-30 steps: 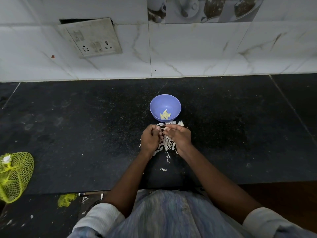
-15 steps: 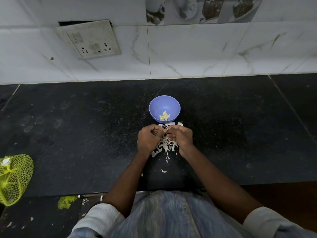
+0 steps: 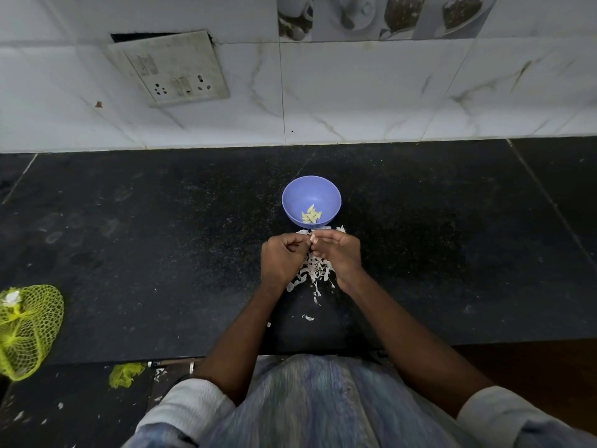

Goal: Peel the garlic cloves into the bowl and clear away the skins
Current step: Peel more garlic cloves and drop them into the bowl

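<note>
A small blue bowl (image 3: pixel 311 193) stands on the black counter and holds several peeled garlic cloves (image 3: pixel 311 215). Just in front of it my left hand (image 3: pixel 281 260) and my right hand (image 3: pixel 339 253) meet fingertip to fingertip, both pinching one garlic clove (image 3: pixel 312 238) that shows only as a pale sliver between the fingers. A heap of white garlic skins (image 3: pixel 315 270) lies on the counter under and between my hands, and a few loose flakes (image 3: pixel 308 317) lie nearer to me.
A yellow-green net bag (image 3: pixel 27 328) lies at the counter's left edge, with a scrap of the same netting (image 3: pixel 126 374) below it. The tiled wall behind carries a tilted socket plate (image 3: pixel 171 67). The counter's front edge (image 3: pixel 452 342) runs just before my body.
My hands have stayed at the same spot over the skins, with the fingers working slightly on the clove. The bowl has not moved.
</note>
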